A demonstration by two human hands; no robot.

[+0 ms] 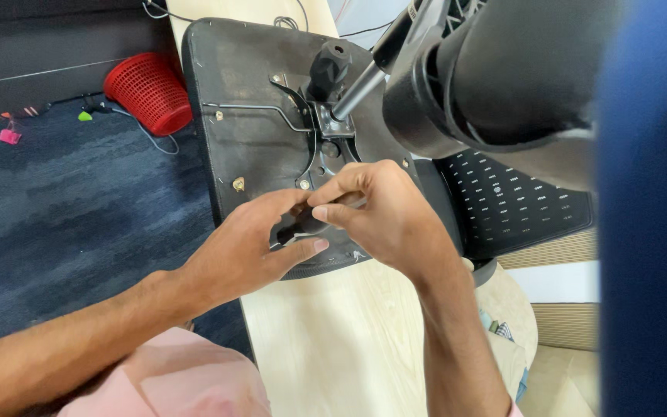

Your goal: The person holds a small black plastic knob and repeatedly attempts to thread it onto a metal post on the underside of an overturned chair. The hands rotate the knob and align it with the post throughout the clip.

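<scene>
Head camera, looking down: a person is working on an upturned office chair seat point(248, 116) that is lying underside-up on a pale wooden table point(333, 340). The left hand point(245, 251) is curling around a small dark tool handle point(296, 226), fingers closed on it. The right hand point(384, 212) is pinching the same tool near its tip, thumb and fingers together, just over the seat's front edge.

As a judgement, assembly is partly along: a metal bracket point(333, 123) with a black knob point(329, 68) and a thin bent wire lever point(260, 110) are already sitting on the seat, while brass-coloured inserts point(238, 184) are showing bare.

The seat base is matt, dark and hard. A perforated black mesh backrest point(511, 205) is lying to the right. A red plastic basket point(150, 91) is lying tipped on blue carpet point(63, 208).
</scene>
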